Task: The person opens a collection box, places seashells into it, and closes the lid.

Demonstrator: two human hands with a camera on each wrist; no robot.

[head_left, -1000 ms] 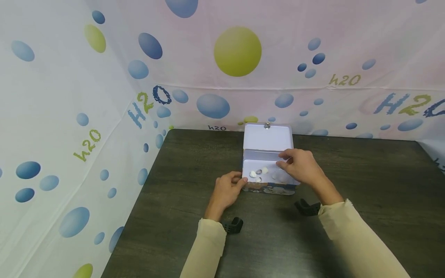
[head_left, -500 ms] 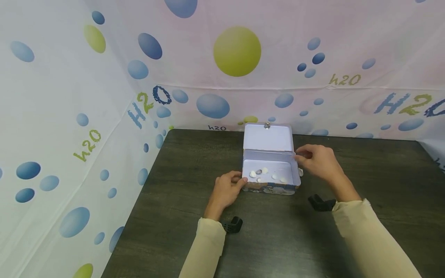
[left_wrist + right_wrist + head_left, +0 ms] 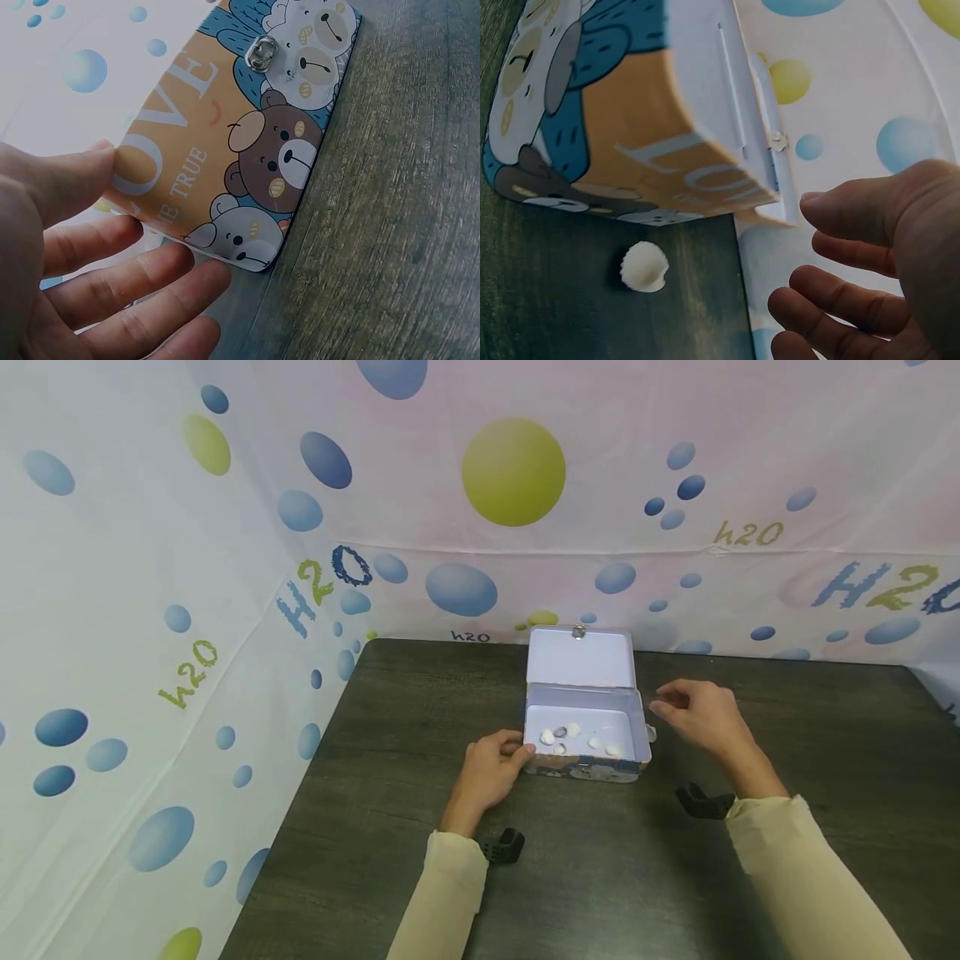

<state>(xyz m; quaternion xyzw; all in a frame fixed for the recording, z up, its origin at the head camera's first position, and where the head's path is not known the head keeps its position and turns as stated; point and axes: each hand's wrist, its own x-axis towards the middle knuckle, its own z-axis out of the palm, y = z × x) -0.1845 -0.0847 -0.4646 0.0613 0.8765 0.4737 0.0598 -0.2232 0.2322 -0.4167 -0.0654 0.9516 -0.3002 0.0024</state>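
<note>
A tin box (image 3: 585, 767) with a bear print stands on the table, its white-lined lid (image 3: 581, 658) tipped back. Several small seashells (image 3: 573, 729) lie on its white floor. My left hand (image 3: 487, 771) rests at the box's front left corner, thumb at the rim and fingers along the side; the left wrist view shows these fingers fairly straight. To the right of the box, my right hand (image 3: 708, 718) hovers with its fingers loosely bent and nothing between them. A white ribbed seashell (image 3: 644, 267) lies on the table just outside the box's right side, below that hand.
The dark wood-grain table (image 3: 360, 860) meets a bubble-printed curtain (image 3: 675, 410) at the back, and the open lid stands near it. Another printed curtain side (image 3: 112, 652) runs along the left. A metal clasp (image 3: 578, 632) sits on the lid's edge.
My right hand has moved from over the box's right part to outside its right side, uncovering the shells there and the shell on the table. My left hand has stayed at the corner.
</note>
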